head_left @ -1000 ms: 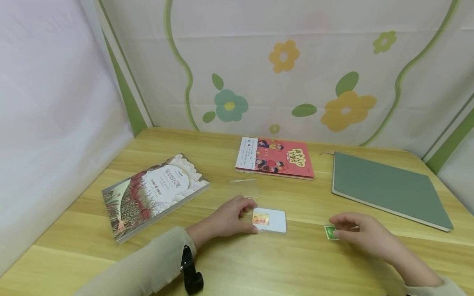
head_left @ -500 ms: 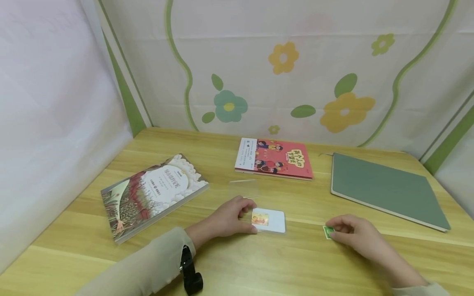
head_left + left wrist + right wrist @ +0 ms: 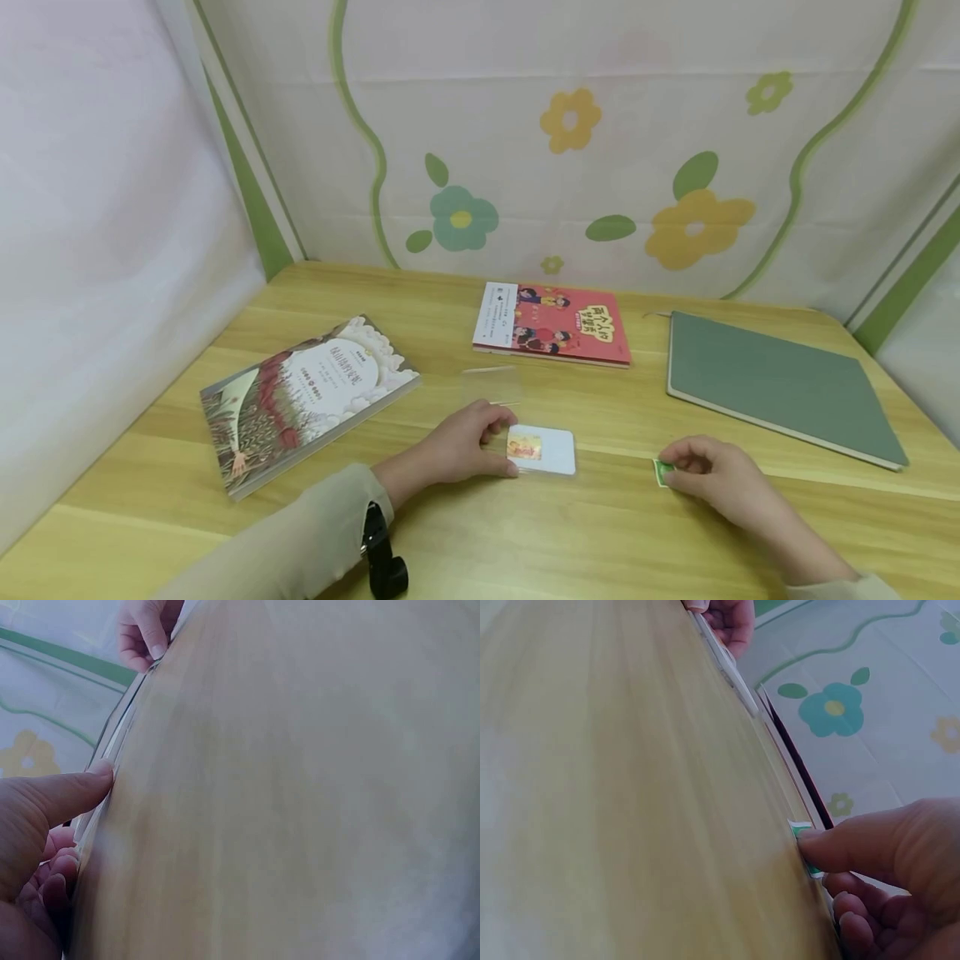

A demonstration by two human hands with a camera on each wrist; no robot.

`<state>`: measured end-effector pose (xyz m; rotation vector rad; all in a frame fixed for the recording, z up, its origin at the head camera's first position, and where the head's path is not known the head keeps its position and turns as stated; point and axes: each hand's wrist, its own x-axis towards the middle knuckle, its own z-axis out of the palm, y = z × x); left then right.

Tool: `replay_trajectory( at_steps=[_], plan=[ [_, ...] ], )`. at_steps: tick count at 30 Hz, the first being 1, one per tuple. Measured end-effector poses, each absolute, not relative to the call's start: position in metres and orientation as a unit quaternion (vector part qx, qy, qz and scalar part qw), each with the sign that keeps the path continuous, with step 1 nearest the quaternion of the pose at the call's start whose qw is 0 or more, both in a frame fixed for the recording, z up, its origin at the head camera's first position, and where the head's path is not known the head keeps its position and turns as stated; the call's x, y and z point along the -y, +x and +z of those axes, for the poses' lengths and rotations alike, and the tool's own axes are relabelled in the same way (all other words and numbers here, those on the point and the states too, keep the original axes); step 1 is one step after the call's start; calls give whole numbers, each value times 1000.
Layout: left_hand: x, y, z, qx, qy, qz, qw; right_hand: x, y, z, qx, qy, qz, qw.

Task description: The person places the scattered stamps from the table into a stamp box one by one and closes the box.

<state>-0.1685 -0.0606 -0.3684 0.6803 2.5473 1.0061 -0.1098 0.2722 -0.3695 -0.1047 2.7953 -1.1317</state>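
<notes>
My right hand (image 3: pixel 716 475) pinches a small green, white-edged stamp (image 3: pixel 660 473) between thumb and fingers, just over the table. The right wrist view shows the thumb on the face of the green stamp (image 3: pixel 804 834). My left hand (image 3: pixel 468 443) holds the left end of a small white card (image 3: pixel 557 450) with rounded corners, thumb at the near edge and fingers at the far one. A yellow-orange stamp (image 3: pixel 524 447) lies on the card's left part. Clear plastic seems to edge the card. In the left wrist view, my left hand (image 3: pixel 45 832) shows the thumb at the card's edge.
A clear plastic piece (image 3: pixel 491 385) lies behind my left hand. A thick illustrated book (image 3: pixel 307 400) is at the left, a red book (image 3: pixel 555 323) at the back, and a green hardcover notebook (image 3: pixel 780 383) at the right. Flowered cloth (image 3: pixel 480 133) hangs behind the table.
My right hand has drawn slightly left with the green stamp, and its fingers have closed more over it. My left hand stays on the card. The view has tilted slightly.
</notes>
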Motion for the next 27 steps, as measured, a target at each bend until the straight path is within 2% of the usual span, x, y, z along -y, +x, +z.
replay_trajectory(
  at_steps=[7,27],
  plan=[
    [60,-167,-368,-891,234,355,159,-269,-109,-368,-929,-35,-364,51],
    [61,-168,-369,-888,238,359,158,-267,-119,-352,-937,-44,-334,91]
  ],
)
